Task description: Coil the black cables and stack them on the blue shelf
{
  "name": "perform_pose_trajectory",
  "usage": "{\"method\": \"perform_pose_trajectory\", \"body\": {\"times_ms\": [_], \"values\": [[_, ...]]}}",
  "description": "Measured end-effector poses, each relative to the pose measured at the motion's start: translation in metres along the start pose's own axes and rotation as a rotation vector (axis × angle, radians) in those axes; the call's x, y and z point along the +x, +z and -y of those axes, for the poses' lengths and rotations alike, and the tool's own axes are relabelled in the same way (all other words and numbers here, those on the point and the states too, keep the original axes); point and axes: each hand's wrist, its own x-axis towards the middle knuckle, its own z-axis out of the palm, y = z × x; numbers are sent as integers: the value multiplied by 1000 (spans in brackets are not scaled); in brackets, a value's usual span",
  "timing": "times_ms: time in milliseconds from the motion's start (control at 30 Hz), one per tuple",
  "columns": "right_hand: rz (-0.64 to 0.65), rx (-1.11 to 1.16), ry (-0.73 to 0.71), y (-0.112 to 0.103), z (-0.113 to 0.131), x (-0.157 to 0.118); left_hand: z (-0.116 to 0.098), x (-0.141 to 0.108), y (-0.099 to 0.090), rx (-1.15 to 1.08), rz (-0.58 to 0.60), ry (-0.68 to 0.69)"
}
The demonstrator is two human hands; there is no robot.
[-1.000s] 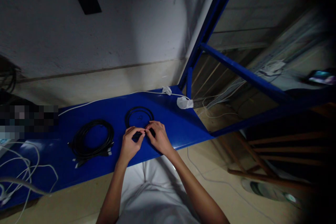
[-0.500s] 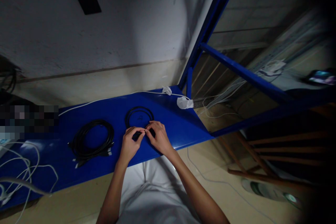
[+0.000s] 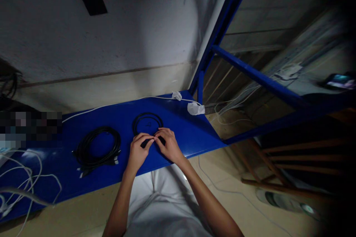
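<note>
A small coil of black cable [image 3: 148,115] lies on the blue tabletop, its near side covered by my hands. My left hand [image 3: 139,149] is closed in a pinch over the left part of that near side. From the right, my right hand [image 3: 168,146] pinches too, and the thumbs and fingertips of both hands meet over the coil. Whatever sits between the fingertips is too small and too hidden to name. Dark bits of the coil show in the gaps between thumbs and fingers. Left of my hands lies a larger coil of black cable [image 3: 119,139] with plugs at its ends.
The blue table [image 3: 191,139] runs along a wall. Loose white cables [image 3: 30,177] spread over its left end. A white cord [image 3: 125,102] follows the back edge to crumpled white pieces [image 3: 196,109]. A blue metal frame [image 3: 250,68] and a wooden chair [image 3: 278,185] stand at right.
Both hands stay at the coil, with only a slight shift of the fingertips against each other. Everything else is unchanged.
</note>
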Motion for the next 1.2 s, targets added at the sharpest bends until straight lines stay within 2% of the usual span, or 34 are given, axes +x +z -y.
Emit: {"method": "perform_pose_trajectory", "body": {"times_ms": [300, 867, 1200], "values": [[4, 19, -50, -2, -1, -2, -3, 1, 0, 56, -16, 11], [14, 63, -19, -5, 2, 0, -9, 2, -2, 52, -37, 20], [-1, 23, 23, -1, 0, 0, -11, 1, -4, 88, 3, 112]]}}
